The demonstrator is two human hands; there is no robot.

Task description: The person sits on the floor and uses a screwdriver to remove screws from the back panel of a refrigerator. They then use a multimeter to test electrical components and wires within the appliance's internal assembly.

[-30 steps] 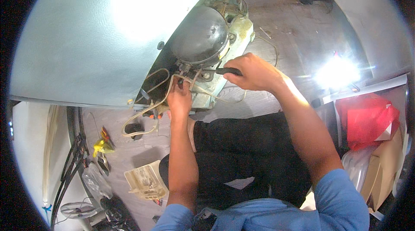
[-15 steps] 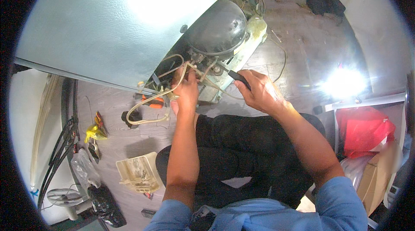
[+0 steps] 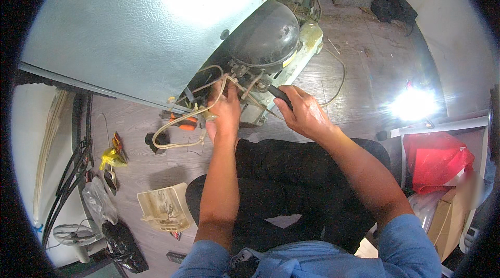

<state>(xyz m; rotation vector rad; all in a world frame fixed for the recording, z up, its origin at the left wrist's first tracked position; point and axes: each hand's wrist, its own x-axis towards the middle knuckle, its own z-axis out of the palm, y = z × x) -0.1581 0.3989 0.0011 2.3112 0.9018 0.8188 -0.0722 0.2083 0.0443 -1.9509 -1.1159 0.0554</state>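
A black, domed compressor (image 3: pixel 263 36) sits in the base of a pale blue refrigerator cabinet (image 3: pixel 125 33). My right hand (image 3: pixel 310 116) is wrapped round the black handle of a screwdriver (image 3: pixel 281 96), whose front end reaches in among the parts just below the compressor. Close by on the left, my left hand (image 3: pixel 225 109) is at the compressor's lower side among wires, its fingers bent and partly hidden. What they pinch cannot be made out. A cream cable (image 3: pixel 172 146) loops out past my left wrist.
An orange-and-black tool (image 3: pixel 188 123) lies on the floor left of my left hand. Beyond it are a cream plastic tray (image 3: pixel 182 194), a yellow bag (image 3: pixel 112 159) and black tubes (image 3: pixel 65 194). A bright lamp (image 3: pixel 414 103) shines at right, above a red bag (image 3: pixel 440 161).
My right hand has moved slightly left with the screwdriver, and less of its shaft shows. The left hand has stayed nearly in place. The whole view has shifted a little.
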